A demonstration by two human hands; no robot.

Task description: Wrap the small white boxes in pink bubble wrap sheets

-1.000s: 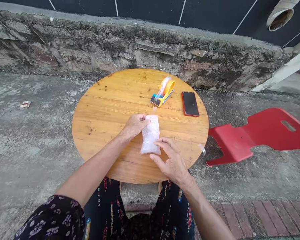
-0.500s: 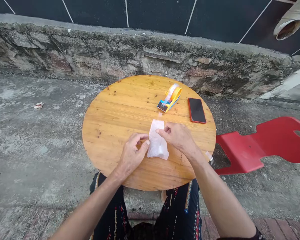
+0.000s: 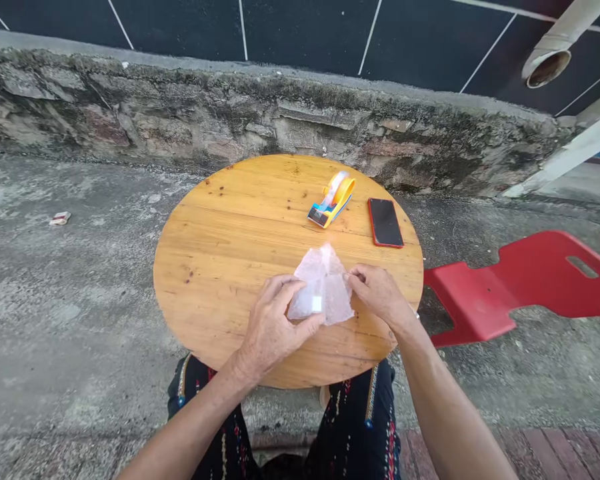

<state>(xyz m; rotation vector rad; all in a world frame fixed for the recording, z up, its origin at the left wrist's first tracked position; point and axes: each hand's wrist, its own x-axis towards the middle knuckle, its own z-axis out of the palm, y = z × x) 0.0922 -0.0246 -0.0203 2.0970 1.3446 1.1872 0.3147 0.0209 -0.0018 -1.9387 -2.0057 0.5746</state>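
A thin, pinkish-white translucent packing sheet [image 3: 339, 299] lies spread on the round wooden table. On its left half sits a small clear item [image 3: 305, 299] with a white square on it; its kind I cannot make out. My left hand [image 3: 275, 317] curves around that half, fingertips at the upper left and thumb along the lower edge, holding it. Thumb and fingers of my right hand [image 3: 377, 290] pinch the sheet's right edge. Beyond the sheet stands a yellow and blue tape dispenser [image 3: 332, 200] with a roll of clear tape.
A phone in a red case [image 3: 385, 223] lies at the right of the wooden table [image 3: 205, 247]. Against the table's right side is a red chair [image 3: 485, 300]. A stone wall base [image 3: 180, 120] runs behind, and a small crumpled packet [image 3: 60, 218] lies on the concrete ground.
The sheet has gone from a narrow folded packet to a wider, opened shape. My right hand has moved right with its edge, and my left hand has come over the left part.
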